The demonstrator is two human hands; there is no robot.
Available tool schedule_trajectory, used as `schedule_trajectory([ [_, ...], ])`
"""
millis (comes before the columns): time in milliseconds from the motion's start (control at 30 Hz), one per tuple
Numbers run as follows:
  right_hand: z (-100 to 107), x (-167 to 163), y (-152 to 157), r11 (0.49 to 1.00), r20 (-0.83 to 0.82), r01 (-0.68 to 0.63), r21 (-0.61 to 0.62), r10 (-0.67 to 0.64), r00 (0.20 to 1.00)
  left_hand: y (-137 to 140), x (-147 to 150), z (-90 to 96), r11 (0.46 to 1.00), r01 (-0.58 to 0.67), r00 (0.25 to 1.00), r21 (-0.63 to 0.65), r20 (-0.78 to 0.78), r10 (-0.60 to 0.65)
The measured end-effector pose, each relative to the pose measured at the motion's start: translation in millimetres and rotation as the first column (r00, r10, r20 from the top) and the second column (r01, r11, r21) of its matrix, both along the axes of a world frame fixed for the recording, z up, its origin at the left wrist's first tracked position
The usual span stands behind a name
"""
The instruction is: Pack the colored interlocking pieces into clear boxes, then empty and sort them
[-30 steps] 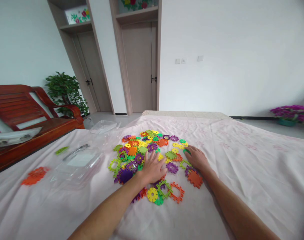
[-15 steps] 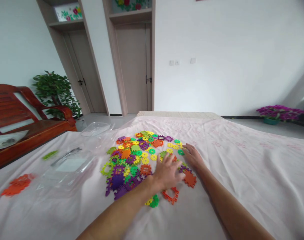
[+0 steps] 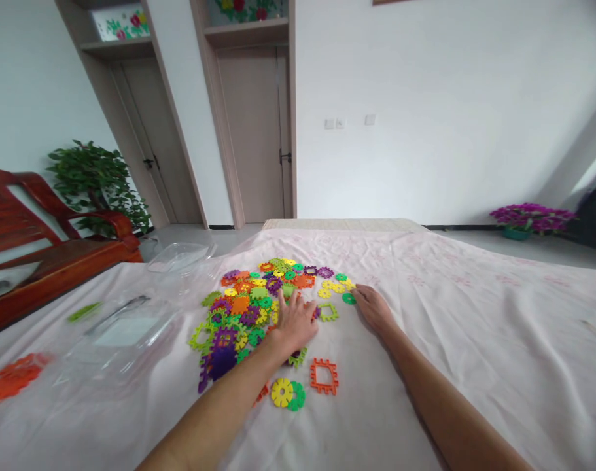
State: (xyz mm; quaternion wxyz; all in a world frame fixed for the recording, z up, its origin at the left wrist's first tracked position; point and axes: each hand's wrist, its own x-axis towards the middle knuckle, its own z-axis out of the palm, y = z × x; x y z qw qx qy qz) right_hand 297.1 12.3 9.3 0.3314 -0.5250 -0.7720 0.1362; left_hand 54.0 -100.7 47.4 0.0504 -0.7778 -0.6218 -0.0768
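Observation:
A heap of flat, notched plastic building pieces [image 3: 224,360] in purple, orange, green and yellow lies on the cloth. My left hand [image 3: 295,320] is spread over the heap's right side, palm down, covering some pieces. To its right, my right hand [image 3: 375,309] rests on the cloth with fingers stretched toward small yellow flower-shaped discs [image 3: 337,286] and a green disc [image 3: 348,299]. Between the hands is a lime square frame piece [image 3: 328,312]. Nearer me lie an orange square frame piece [image 3: 324,376] and a yellow disc [image 3: 282,392] overlapping a green one.
A pale pink cloth [image 3: 474,340] covers the table. On the left sit clear plastic containers [image 3: 125,333], orange pieces [image 3: 16,376] and a lime piece [image 3: 84,312]. Beyond are a wooden bench [image 3: 101,239], a leafy plant [image 3: 94,180] and purple flowers [image 3: 530,218].
My left hand has swept left, shifting orange, purple and lime pieces toward the heap. The lime and orange frames now show more fully. My right hand has stayed near the discs.

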Motion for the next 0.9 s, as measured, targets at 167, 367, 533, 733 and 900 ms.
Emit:
schedule_trajectory([
  [167, 5.4, -2.6, -2.6, 0.999, -0.060, -0.036, 0.006, 0.036, 0.998, 0.1, -40.1, 10.2, 0.967, -0.254, 0.966, 0.000, -0.054, 0.253],
  [367, 9.9, -3.6, -5.1, 0.999, -0.069, -0.039, -0.014, 0.038, 0.997, -65.7, 5.9, 10.8, 0.974, 0.225, 0.972, 0.006, 0.068, -0.225],
  [533, 6.3, -2.6, -4.2, 1.000, -0.070, -0.019, -0.016, 0.018, 0.997, -89.9, 24.9, -9.2, 0.882, 0.470, 0.882, -0.027, 0.065, -0.467],
  [733, -0.9, -0.3, 0.5, 1.000, -0.090, -0.016, -0.008, 0.015, 0.996, -36.9, -20.6, -19.9, 0.951, 0.278, 0.960, 0.138, -0.052, -0.274],
  [900, -6.9, 2.4, 2.9, 0.999, -0.242, 0.037, -0.015, -0.039, 0.970, -4.4, -40.5, -7.4, 0.954, 0.196, 0.980, 0.225, -0.089, -0.181],
])
